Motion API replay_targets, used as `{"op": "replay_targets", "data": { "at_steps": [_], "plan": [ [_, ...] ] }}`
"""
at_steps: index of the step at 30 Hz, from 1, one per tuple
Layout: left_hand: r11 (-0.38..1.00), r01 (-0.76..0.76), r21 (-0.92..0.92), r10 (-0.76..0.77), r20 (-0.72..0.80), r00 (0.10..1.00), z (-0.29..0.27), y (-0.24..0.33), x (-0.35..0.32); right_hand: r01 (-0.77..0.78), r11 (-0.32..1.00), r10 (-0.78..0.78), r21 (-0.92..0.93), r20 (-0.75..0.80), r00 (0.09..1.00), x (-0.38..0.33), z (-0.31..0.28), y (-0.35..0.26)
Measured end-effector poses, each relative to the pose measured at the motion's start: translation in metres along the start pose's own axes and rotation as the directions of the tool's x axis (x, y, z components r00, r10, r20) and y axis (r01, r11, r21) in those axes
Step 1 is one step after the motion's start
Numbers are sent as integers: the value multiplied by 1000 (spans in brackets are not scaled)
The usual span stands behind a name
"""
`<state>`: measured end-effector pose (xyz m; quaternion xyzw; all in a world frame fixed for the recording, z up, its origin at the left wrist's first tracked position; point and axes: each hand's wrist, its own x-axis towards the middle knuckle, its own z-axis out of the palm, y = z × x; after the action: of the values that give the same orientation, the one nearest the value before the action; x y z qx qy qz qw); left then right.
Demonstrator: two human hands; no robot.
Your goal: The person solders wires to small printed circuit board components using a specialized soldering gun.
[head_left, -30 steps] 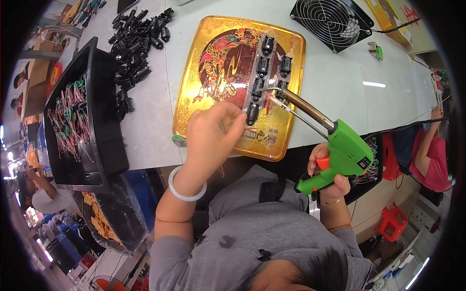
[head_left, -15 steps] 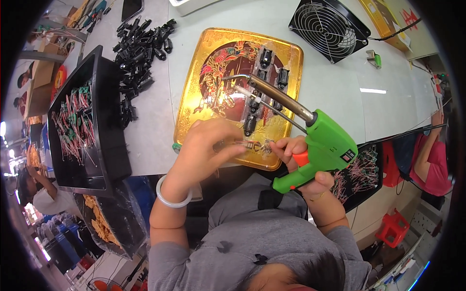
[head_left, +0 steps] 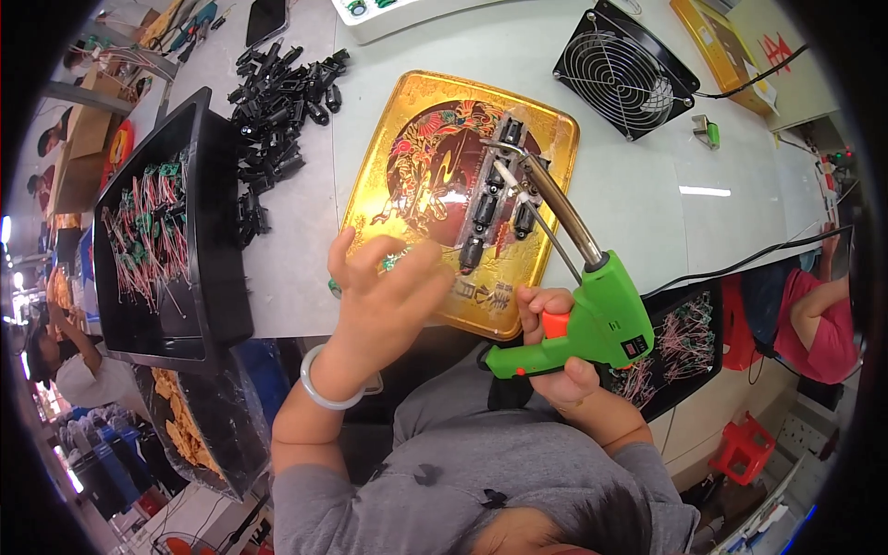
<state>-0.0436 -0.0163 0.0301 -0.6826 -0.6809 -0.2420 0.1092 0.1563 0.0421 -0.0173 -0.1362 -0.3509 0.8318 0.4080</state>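
Note:
My right hand (head_left: 555, 370) grips a green soldering gun (head_left: 606, 319), fingers by its orange trigger. Its metal barrel points up and left, and the bent tip and thin feed tube reach over a row of small black housings (head_left: 484, 213). These stand on a gold decorated tray (head_left: 407, 106), with another black housing (head_left: 524, 220) beside the row. Over the tray's near left part, my left hand (head_left: 388, 291) is curled, its pinching fingertips close to the nearest housing (head_left: 472, 253). A bit of green, like a small circuit board (head_left: 392, 260), shows between its fingers; what they hold is mostly hidden.
Black housings (head_left: 277, 111) are heaped at the far left. A black bin (head_left: 205, 305) of wired green boards stands left; more wired boards (head_left: 680, 347) lie in a container at right. A black fan (head_left: 620, 74) stands far right, its cable near a yellow box (head_left: 717, 46).
The soldering gun has swung down and left, its tip shifting toward the far end of the row. My left hand has moved slightly down, its fingers spreading more. The whole view has shifted somewhat.

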Motion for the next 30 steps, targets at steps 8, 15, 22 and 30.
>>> {"op": "replay_targets", "data": {
  "at_steps": [8,15,22,30],
  "plan": [
    [960,263,99,-254,-94,963,17,24,-12,-95,919,136,-383,81,987,-12,-33,-55],
    [950,308,-53,-312,-107,944,26,26,-11,-71,815,120,-575,47,992,-13,-45,-71],
    [935,313,-167,-330,-86,940,29,22,-13,-135,859,152,-494,-6,988,-12,-45,-65],
    [933,323,-159,-338,-70,939,28,21,-12,-145,877,138,-459,-49,989,-11,-45,-62]
  ]
}}
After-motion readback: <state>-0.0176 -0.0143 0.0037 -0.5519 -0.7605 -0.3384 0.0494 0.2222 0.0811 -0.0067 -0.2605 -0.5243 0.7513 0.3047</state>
